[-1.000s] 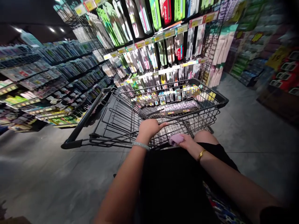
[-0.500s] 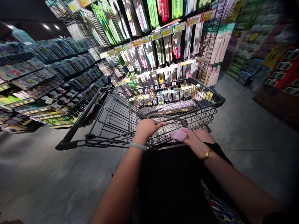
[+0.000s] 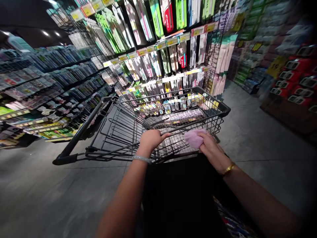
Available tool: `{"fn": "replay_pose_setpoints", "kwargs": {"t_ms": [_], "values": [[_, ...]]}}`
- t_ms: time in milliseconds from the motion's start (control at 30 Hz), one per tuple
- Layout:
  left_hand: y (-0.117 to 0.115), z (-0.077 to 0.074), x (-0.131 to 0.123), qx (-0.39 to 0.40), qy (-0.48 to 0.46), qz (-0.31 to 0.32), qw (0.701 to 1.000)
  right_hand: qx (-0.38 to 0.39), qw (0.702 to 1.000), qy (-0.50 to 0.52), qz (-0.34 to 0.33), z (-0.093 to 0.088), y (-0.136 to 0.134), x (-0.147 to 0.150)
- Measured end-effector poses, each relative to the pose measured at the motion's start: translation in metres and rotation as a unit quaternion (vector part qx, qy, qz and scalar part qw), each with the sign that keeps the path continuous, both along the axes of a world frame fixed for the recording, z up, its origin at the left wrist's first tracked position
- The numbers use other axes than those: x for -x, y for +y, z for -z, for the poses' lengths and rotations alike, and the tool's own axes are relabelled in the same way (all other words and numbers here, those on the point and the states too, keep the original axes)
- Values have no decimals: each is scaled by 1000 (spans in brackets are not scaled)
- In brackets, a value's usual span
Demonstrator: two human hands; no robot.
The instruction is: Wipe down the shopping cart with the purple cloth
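My left hand is closed over the near rim of a black wire shopping cart, a pale bracelet on its wrist. My right hand, with a gold bracelet, is closed around a small pink soft thing held just above the cart's near edge. A flat pale package lies inside the cart basket. My dark clothing fills the lower middle of the view.
A wire rack of hanging packaged goods with yellow price tags stands right in front of the cart. Long shelves of small items run along the left. Stacked red boxes stand at the right. Grey floor lies around.
My right hand has lifted the pink thing up and forward from my lap to the cart's near edge. The cart and view have shifted slightly left.
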State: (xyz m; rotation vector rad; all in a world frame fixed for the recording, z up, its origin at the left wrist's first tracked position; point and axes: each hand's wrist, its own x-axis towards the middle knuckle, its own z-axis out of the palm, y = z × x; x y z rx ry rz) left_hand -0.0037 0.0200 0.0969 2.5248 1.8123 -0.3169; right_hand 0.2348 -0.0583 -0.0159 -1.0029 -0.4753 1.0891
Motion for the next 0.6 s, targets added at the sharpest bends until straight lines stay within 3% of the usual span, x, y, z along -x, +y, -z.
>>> {"fn": "replay_pose_setpoints", "kwargs": {"t_ms": [100, 200, 233, 300, 400, 467, 600], "values": [[3, 0, 3, 1, 2, -4, 1000, -37, 998, -12, 51, -28, 10, 4], [5, 0, 8, 1, 2, -10, 1000, -119, 976, -149, 101, -53, 10, -4], [5, 0, 10, 2, 1, -13, 1000, -139, 954, -228, 137, -57, 9, -7], [7, 0, 15, 5, 0, -14, 1000, -165, 875, -415, 189, -57, 11, -12], [11, 1, 23, 5, 4, -5, 1000, -148, 743, -639, 135, -47, 23, -4], [13, 2, 28, 6, 12, -2, 1000, -117, 702, -698, 77, -41, 32, 14], [18, 2, 40, 32, 14, -12, 999, -128, 669, -732, 24, -41, 42, 41]]}}
